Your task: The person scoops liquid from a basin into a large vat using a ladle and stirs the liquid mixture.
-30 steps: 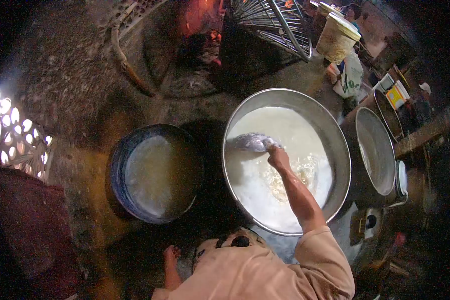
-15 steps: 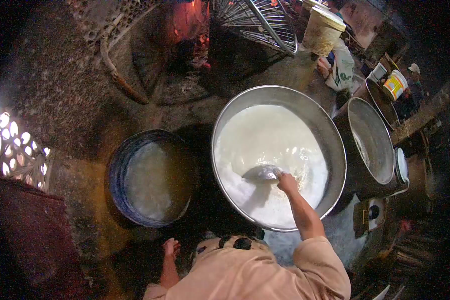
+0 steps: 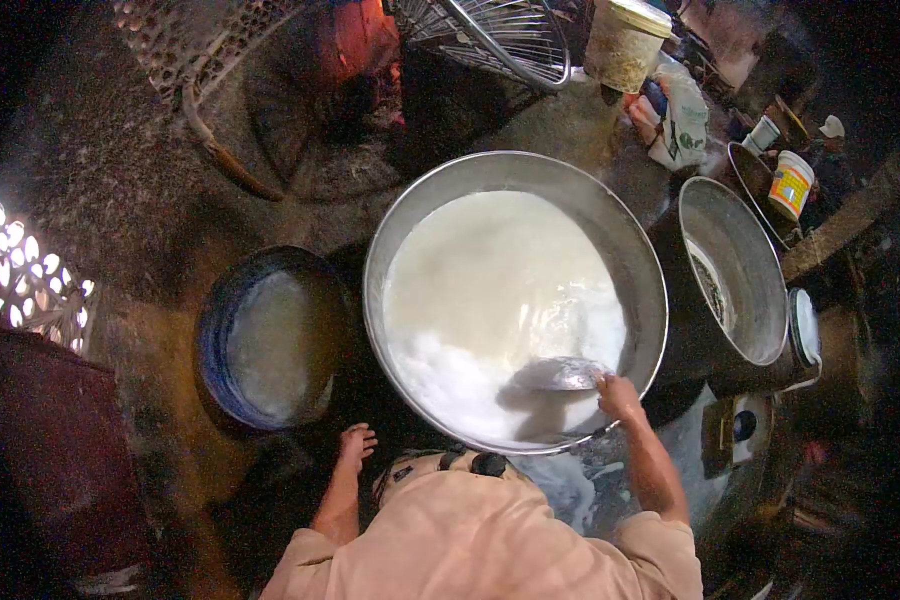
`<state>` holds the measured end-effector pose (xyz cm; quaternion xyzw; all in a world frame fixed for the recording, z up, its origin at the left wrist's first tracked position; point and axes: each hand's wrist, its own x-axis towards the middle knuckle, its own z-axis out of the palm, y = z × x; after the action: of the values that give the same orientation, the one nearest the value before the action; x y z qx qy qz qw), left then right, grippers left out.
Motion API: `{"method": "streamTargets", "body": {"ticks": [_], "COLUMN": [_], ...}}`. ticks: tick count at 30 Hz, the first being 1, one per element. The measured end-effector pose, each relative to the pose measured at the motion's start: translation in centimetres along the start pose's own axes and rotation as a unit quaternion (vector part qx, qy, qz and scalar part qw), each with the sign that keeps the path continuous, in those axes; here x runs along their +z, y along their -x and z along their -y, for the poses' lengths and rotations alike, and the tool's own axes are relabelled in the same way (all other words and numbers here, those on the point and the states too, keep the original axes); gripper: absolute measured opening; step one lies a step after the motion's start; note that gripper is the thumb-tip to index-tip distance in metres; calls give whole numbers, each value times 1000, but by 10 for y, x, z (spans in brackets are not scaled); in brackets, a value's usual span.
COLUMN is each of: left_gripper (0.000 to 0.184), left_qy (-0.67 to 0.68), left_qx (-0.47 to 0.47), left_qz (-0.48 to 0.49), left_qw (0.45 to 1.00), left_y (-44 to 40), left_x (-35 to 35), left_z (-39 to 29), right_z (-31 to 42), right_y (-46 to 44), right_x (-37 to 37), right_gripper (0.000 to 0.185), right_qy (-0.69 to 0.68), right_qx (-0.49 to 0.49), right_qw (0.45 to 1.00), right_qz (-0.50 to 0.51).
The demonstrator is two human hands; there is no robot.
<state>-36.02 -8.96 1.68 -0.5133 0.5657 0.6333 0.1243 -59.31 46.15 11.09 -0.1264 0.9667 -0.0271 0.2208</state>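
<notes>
My right hand [image 3: 620, 398] is closed on the edge of a shiny, shallow metal bowl [image 3: 562, 374]. It holds the bowl tilted over the near right part of a large round metal vat [image 3: 653, 290]. The vat contains whitish, milky liquid [image 3: 500, 270], with white foam [image 3: 425, 375] along the near side. My left hand [image 3: 356, 441] hangs near my waist, fingers apart and holding nothing. Closest to it are the vat's near rim and a blue tub [image 3: 213, 375] of cloudy liquid on the left.
To the right stands another deep metal pot [image 3: 688, 215], with a lidded container [image 3: 805, 330] beside it. Behind are a dirty white bucket [image 3: 622, 45], a plastic bag [image 3: 682, 120] and a wire basket [image 3: 510, 45]. A curved pole [image 3: 225, 150] lies at the far left.
My right hand has moved the bowl right and nearer to me, towards the vat's near right rim. My left hand has risen a little. The whole view has shifted slightly.
</notes>
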Motion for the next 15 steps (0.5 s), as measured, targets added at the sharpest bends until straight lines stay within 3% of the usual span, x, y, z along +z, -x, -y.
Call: {"method": "streamTargets", "body": {"ticks": [2,4,5,6,9,11,12,15], "left_gripper": [32,32,32,32,32,32,32,38], "left_qy": [4,3,0,-4,30,20,15,45], "left_qx": [-22,-34,-35,-37,-22,14,32,2], "left_qz": [-18,-40,-54,-68,-64,-103,-122,-163], "left_qw": [1000,999,998,997,997,994,992,986], "left_y": [10,22,28,34,22,21,21,39], "left_x": [7,14,16,16,-1,-13,-15,-15], "left_z": [13,29,38,48,96,123,130,130], "right_z": [-9,-31,-47,-60,-77,-76,-79,-94], "right_y": [22,33,33,35,9,-21,-46,-106], "right_x": [-38,-66,-68,-88,-107,-96,-79,-36], "right_gripper": [24,24,25,24,25,24,24,28], "right_qy": [-97,-141,-143,-140,-210,-171,-181,-199], "right_qx": [72,86,45,26,98,97,141,147], "right_qw": [992,986,983,987,963,951,938,940], "right_qz": [-32,-21,-108,-77,-135,-238,-258,-237]}}
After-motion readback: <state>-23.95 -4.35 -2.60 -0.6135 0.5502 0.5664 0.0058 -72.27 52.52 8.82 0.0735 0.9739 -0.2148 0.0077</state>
